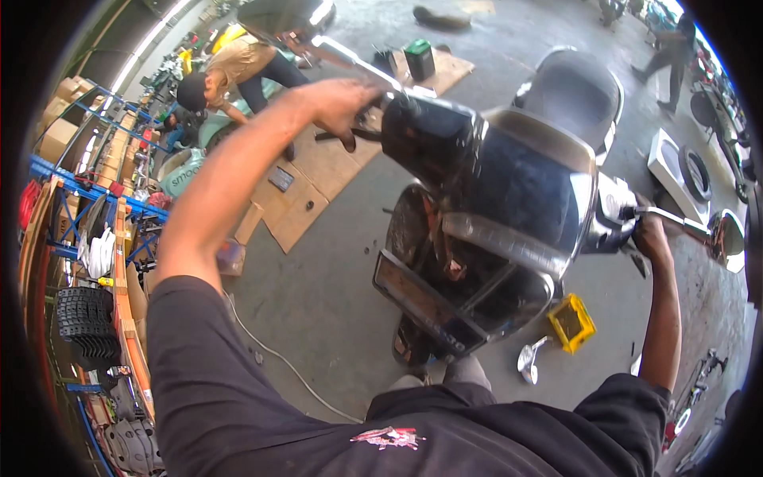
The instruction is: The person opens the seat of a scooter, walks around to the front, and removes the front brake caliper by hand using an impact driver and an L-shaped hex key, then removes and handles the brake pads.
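A black scooter [517, 191] stands in front of me with its front end towards me and its seat [568, 91] on the far side. My left hand [346, 107], slightly blurred, is closed over the handlebar end by a mirror stem [358, 62]; its thumb hangs below and its fingertips are partly hidden. On the other side my right hand [653, 238] wraps around the handlebar grip, beside the stem of a round mirror [727, 237]. Low on the scooter's front sits a dark framed plate [429, 306], tilted, above the front wheel area.
A yellow crate [590, 327] and a shiny silver part [528, 362] lie near my feet. Flattened cardboard [298, 211] carries a green container [419, 60]. One person [238, 67] bends at left; another [671, 63] stands far right. Blue shelving [95, 187] lines the left; a tyre [695, 171] is right.
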Demonstrator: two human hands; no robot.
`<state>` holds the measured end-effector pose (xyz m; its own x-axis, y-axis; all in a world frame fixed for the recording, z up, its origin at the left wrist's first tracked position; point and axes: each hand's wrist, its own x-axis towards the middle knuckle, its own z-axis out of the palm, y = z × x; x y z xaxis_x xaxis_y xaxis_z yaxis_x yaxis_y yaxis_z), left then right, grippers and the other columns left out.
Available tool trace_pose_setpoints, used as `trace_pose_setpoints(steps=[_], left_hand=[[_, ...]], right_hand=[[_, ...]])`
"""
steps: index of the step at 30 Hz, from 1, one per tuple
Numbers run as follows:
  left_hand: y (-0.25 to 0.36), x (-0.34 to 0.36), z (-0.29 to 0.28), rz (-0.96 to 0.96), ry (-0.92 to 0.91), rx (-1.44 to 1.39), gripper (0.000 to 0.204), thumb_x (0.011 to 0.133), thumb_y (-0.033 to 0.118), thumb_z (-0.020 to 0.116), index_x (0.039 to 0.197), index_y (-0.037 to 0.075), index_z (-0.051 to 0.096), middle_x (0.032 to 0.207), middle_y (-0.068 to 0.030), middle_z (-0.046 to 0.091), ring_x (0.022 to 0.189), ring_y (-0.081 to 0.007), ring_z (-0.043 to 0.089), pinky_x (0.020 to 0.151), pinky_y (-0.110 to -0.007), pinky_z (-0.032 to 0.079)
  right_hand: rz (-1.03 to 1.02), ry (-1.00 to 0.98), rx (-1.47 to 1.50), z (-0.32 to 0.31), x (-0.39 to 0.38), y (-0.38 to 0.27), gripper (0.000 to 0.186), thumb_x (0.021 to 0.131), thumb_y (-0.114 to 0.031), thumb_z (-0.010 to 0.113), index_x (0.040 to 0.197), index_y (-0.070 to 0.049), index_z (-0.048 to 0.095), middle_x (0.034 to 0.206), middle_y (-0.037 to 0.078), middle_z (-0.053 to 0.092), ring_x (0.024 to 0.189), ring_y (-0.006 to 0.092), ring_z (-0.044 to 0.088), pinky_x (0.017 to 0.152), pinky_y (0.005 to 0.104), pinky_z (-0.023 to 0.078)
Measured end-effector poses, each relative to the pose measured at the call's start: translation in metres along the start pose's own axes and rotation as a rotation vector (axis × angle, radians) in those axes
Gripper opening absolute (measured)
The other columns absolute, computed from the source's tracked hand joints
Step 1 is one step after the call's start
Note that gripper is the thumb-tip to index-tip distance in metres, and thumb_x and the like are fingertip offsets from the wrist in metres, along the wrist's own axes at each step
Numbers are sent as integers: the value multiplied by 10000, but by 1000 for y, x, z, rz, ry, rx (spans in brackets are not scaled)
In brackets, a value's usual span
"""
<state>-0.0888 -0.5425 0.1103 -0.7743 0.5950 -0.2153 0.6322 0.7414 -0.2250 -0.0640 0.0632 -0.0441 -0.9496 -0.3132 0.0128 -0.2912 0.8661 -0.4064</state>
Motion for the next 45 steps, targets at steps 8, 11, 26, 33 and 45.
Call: trace_pose_setpoints(steps=[8,11,26,33,45], left_hand=[[4,15,17,-180,32,102,733,696,257,760,1318,22,450,1269,-286,487,1170,-360,508,975,-419,427],[63,-4,69,-587,544,213,993,690,226,786,1472,130,182,1508,-192,195,1338,-412,297,1079,-484,309],[515,-388,617,-784,-517,-1128,846,724,405,772,1358,-17,402,1352,-304,420,1248,-405,439,1026,-445,382],[574,-251,722,-362,268,-622,914,743,387,770,1400,-6,272,1333,-278,405,1217,-375,464,1009,-440,405],[563,-237,752,-349,688,-1009,933,658,434,826,1279,-92,370,1223,-230,482,1060,-343,545,899,-416,453]], right_hand=[[-97,138,-234,6,3,28,362,822,-36,487,1179,21,516,1099,207,577,1085,335,528,915,395,418],[-34,331,-663,-9,-49,33,397,878,-184,560,1220,12,505,1088,184,583,1087,329,536,891,388,433],[777,-357,558,534,-486,-212,228,840,-182,652,952,7,590,887,202,671,788,341,668,716,394,519],[367,-683,501,701,-454,-108,238,893,-288,585,952,-70,662,909,154,676,880,355,629,762,445,496],[-12,-516,400,794,-436,-73,273,892,-275,619,1023,-37,648,913,136,685,828,284,663,765,382,521]])
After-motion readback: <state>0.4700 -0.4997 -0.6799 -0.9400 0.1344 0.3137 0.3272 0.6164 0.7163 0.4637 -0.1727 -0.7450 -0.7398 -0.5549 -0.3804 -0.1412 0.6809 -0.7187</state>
